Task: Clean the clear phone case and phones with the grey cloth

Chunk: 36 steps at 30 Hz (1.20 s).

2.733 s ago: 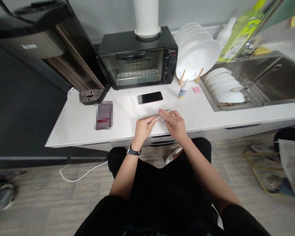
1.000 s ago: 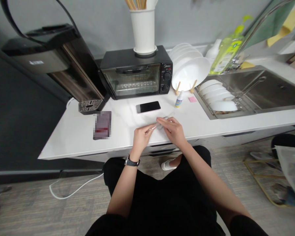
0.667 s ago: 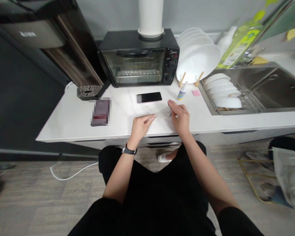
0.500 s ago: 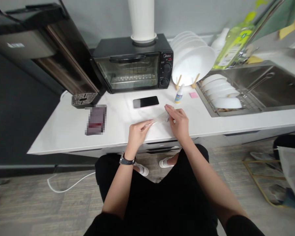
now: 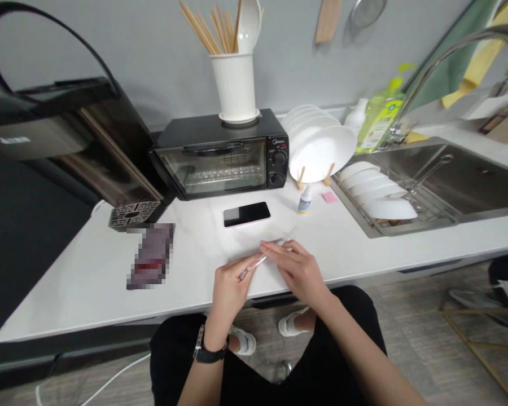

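One clear, thin plastic piece [image 5: 258, 261] sits between both hands over the front of the white bench [image 5: 186, 282], less of it exposed than a moment ago, as the right hand [image 5: 300, 272] has drawn in toward the left hand [image 5: 231, 285]. Fingers cover much of it, and its far end blurs into the bench. Thumb and fingers of the left hand pinch the near end, nearly closed; the right hand's long fingers lie across it, their grip hidden, beyond which rests a smartphone [image 5: 246, 214].
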{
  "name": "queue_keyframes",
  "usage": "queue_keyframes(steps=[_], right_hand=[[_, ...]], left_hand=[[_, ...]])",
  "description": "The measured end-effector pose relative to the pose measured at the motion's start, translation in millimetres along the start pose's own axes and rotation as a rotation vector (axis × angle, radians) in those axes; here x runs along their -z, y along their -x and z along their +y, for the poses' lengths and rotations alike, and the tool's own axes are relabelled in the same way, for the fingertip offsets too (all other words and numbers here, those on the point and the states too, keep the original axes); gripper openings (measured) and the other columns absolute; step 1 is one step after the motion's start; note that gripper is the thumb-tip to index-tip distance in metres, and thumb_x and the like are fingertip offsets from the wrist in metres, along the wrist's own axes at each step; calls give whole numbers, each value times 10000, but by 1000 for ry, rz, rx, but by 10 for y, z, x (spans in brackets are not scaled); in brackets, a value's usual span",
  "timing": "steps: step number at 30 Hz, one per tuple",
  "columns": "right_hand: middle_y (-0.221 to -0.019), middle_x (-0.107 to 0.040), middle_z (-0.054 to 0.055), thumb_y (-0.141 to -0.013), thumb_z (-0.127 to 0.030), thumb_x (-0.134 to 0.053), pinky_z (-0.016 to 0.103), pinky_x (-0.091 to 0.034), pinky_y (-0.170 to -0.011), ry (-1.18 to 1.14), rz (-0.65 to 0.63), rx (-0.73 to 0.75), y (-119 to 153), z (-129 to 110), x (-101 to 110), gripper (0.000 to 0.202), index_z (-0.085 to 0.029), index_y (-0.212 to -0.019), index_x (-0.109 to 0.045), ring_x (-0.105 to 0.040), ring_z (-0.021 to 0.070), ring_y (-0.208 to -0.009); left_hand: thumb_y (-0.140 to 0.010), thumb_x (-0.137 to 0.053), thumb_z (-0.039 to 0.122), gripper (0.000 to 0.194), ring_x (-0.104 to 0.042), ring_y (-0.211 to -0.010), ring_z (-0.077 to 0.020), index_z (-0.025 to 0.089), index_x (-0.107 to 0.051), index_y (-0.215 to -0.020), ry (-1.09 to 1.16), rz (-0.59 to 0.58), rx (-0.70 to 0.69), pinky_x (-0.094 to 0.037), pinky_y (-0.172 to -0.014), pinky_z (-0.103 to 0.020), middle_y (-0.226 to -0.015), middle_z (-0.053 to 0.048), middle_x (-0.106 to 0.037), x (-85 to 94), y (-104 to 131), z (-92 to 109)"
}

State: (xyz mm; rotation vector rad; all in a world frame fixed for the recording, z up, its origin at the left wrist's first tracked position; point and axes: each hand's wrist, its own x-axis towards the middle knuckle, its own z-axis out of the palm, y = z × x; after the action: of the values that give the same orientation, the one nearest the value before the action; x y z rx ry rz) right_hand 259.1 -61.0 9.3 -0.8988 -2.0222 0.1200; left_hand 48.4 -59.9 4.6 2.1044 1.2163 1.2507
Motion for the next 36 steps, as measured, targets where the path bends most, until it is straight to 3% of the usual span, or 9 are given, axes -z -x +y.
queue_keyframes(steps=[6, 11, 15, 18, 23, 26, 29, 32, 36], right_hand=[[-1467, -698, 21, -969, 24, -502, 451, -619, -904, 193, 162, -215, 24, 279, 226, 673, -343, -1524, -606, -689, 248, -1066], [-1483, -686, 8, -982, 10, -491, 468, -618, -915, 131, 190, -225, 35, -90, -56, 694, -361, -1565, -560, -683, 260, -1082], [-1524, -647, -16, -1005, -26, -492, 445, -637, -890, 29, 54, -139, 36, -463, -329, 729, -372, -1644, -435, -676, 256, -1065], [-1542, -631, -13, -1020, -51, -502, 443, -642, -908, 1, -14, -101, 50, -518, -369, 711, -364, -1653, -418, -673, 247, -1047], [-1516, -654, -1, -1017, -19, -473, 461, -626, -947, -11, -34, -68, 48, -184, -95, 678, -364, -1600, -504, -700, 233, -1153], [-1466, -694, 22, -996, -20, -491, 486, -619, -928, 99, 114, -182, 27, 66, 90, 616, -347, -1500, -628, -708, 252, -1128], [-1457, -703, 23, -980, -35, -510, 483, -622, -880, 147, 203, -250, 20, 212, 165, 588, -340, -1457, -669, -688, 248, -973], [-1480, -688, 24, -980, -43, -504, 477, -624, -852, 146, 208, -274, 23, 196, 118, 600, -341, -1481, -648, -657, 240, -896], [-1485, -684, 29, -990, -42, -492, 489, -626, -863, 104, 235, -292, 3, -87, -107, 618, -347, -1512, -619, -678, 257, -961]], left_hand=[[-1004, -688, 213, 222, -826, -996, -224, 269, -837, -1159, 65, -17, 71, -661, -905, -309, -1128, -26, -845, -18, 10, 4], [-999, -678, 195, 214, -816, -1021, -224, 260, -836, -1129, 59, -27, 54, -638, -926, -303, -1131, -32, -845, -9, 0, 16], [-971, -630, 156, 273, -744, -673, -186, 203, -762, -737, -45, 3, 48, -588, -682, -271, -745, -27, -794, 5, 8, -7], [-959, -606, 143, 350, -664, -566, -157, 201, -668, -619, -82, 22, 39, -522, -592, -254, -621, -5, -718, 13, 12, -18], [-1000, -651, 190, 199, -800, -832, -207, 224, -827, -914, 28, -32, 55, -619, -784, -285, -928, -33, -847, 3, 5, 7], [-1011, -684, 246, 209, -816, -1017, -234, 275, -834, -1152, 99, -33, 79, -644, -896, -319, -1141, -24, -843, -12, 13, 6], [-1015, -688, 257, 220, -820, -1022, -237, 279, -832, -1180, 110, -28, 82, -654, -899, -328, -1150, -21, -840, -22, 22, -11], [-1012, -691, 260, 216, -823, -999, -244, 276, -835, -1172, 104, -24, 91, -662, -886, -340, -1135, -26, -842, -32, 24, -21], [-1011, -685, 284, 203, -816, -1014, -253, 275, -834, -1149, 89, -18, 106, -654, -878, -348, -1142, -34, -842, -42, 22, -19]])
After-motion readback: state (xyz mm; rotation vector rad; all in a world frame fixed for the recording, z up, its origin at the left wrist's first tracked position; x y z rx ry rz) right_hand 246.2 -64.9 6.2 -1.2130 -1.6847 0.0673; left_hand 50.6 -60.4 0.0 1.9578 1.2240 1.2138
